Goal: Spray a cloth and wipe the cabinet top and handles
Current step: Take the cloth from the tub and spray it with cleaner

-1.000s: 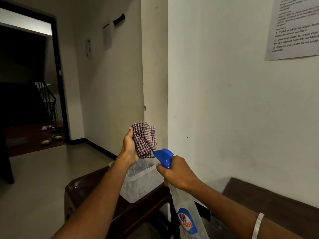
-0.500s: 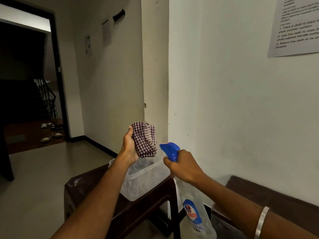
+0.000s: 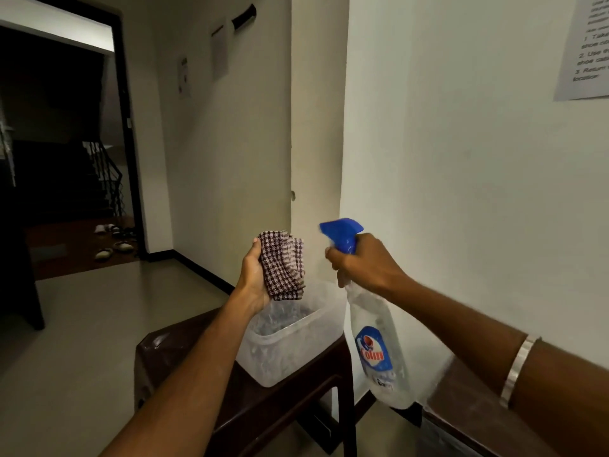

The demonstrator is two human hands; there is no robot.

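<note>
My left hand (image 3: 252, 277) grips a bunched brown-and-white checked cloth (image 3: 282, 265), held up at chest height above a plastic tub. To its right, my right hand (image 3: 365, 263) is closed around the neck of a clear spray bottle (image 3: 375, 344) with a blue trigger head (image 3: 341, 234). The nozzle points left toward the cloth, a short gap away. The dark brown cabinet top (image 3: 468, 402) shows at the lower right, against the white wall, partly hidden by my right forearm. No cabinet handles are visible.
A translucent plastic tub (image 3: 290, 344) sits on a dark brown stool (image 3: 184, 351) below my hands. A printed sheet (image 3: 586, 51) hangs on the wall at upper right. The beige floor stretches left to a dark doorway (image 3: 59, 143) with shoes (image 3: 113, 242) and stairs.
My right hand has lifted the spray bottle and swung it to the right, away from the cloth. The left hand with the cloth has stayed almost still.
</note>
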